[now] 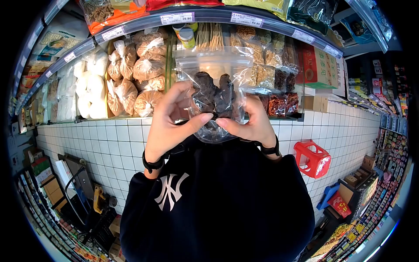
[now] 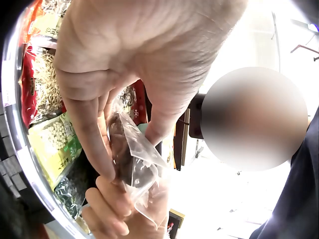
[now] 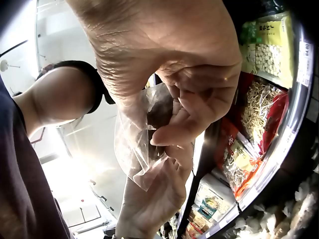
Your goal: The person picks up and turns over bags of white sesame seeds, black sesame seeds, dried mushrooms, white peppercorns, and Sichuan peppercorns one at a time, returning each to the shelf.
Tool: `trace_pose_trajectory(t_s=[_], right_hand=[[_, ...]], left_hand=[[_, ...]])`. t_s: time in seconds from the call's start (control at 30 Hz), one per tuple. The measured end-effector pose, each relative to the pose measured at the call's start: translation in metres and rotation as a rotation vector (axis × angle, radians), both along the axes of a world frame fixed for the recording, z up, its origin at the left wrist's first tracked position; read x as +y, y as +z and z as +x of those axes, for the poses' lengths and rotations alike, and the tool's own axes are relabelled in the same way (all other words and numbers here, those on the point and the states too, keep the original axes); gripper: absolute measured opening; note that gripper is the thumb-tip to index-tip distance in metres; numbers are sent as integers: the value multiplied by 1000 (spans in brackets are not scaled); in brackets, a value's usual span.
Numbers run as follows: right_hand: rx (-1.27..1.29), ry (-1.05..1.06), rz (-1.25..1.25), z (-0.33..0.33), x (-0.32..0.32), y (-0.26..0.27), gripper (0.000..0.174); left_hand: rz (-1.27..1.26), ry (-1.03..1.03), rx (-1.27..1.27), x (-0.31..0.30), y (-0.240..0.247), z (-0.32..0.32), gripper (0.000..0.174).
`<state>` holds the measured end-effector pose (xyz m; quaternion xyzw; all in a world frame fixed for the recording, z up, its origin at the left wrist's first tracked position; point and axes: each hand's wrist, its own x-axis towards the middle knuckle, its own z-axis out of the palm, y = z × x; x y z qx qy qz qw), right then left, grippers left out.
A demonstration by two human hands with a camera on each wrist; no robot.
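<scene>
A clear zip bag (image 1: 218,131) with dark, wrinkled dried pieces (image 1: 214,94) inside is held up in front of the chest, its zip strip at the top. My left hand (image 1: 168,124) grips the bag's left side, thumb on the near face and fingers behind. On the opposite side, my right hand (image 1: 255,122) grips it the same way. The thumb tips nearly meet over the lower part of the bag. In the left wrist view, the bag's loose plastic corner (image 2: 142,154) sticks out between the two hands. Fingers behind the bag are partly hidden in the head view.
Behind the bag, a display bin holds tied bags of brown goods (image 1: 148,67), white bags (image 1: 92,83) and packets of dried goods (image 1: 266,56). A shelf edge with price tags (image 1: 176,18) runs above. A red stool (image 1: 312,159) stands on the tiled floor (image 1: 113,148) at right.
</scene>
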<state>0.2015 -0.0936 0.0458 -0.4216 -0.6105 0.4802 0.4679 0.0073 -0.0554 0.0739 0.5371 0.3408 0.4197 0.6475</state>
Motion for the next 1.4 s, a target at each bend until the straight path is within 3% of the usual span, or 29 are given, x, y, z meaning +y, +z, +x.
trace_pose_trajectory(t_s=[0.2,0.37,0.57,1.2,1.3,1.4], right_hand=[[7,-27,58,-1,0,2,35],[17,7,-74,-5,-3,6,45],[-157,84,-24,2,-2,1,41],[-180,58,-60,-2,-8,-5,39],[-187,87,-180,-2,-10,-11,41],[-70,29,-169,-7,-10,-8,42]], left_hand=[[43,-29,80,1,-2,-3,53],[22,-9,46,2,-3,-4,53],[10,12,27,-1,-7,-4,52],[2,-12,73,-2,0,-6,60],[2,-10,83,-2,-1,-7,60],[-7,-8,95,-2,-4,-8,60]])
